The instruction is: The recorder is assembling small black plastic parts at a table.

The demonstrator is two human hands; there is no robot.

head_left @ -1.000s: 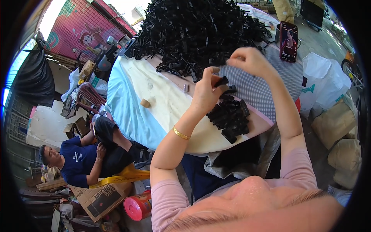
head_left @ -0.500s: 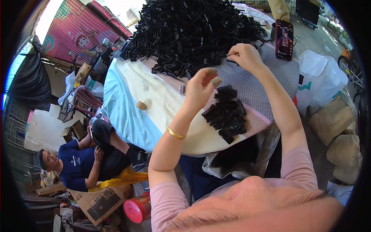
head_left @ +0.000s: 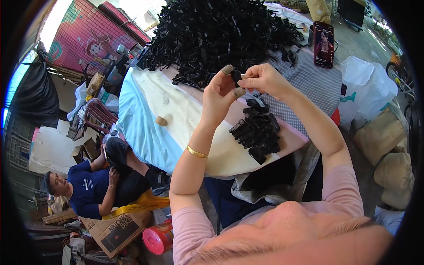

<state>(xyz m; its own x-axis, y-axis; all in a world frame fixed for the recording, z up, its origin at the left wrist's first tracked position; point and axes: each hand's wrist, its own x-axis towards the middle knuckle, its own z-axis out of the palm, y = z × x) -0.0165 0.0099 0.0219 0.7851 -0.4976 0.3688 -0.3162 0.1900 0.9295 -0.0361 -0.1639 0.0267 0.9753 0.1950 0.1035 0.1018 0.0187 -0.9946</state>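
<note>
Both my hands pinch one small black clip above the table.

My left hand (head_left: 223, 90) and right hand (head_left: 260, 79) meet at the clip (head_left: 237, 76), each gripping it between thumb and fingertips, with what looks like a pale pin showing at its right end. I judge the clip light, stiff and hard plastic, a bit slick, so I take it by its flat sides close to the ends, not the thin tabs. Both forearms rise from the lower edge, elbows bent, wrists lifted, the left one wearing a gold bangle (head_left: 196, 152). Just below my hands lies a small stack (head_left: 258, 132) of clips on the table (head_left: 145, 128); beyond them is the big black heap (head_left: 221, 35), with a phone (head_left: 323, 45) standing to the right.
</note>
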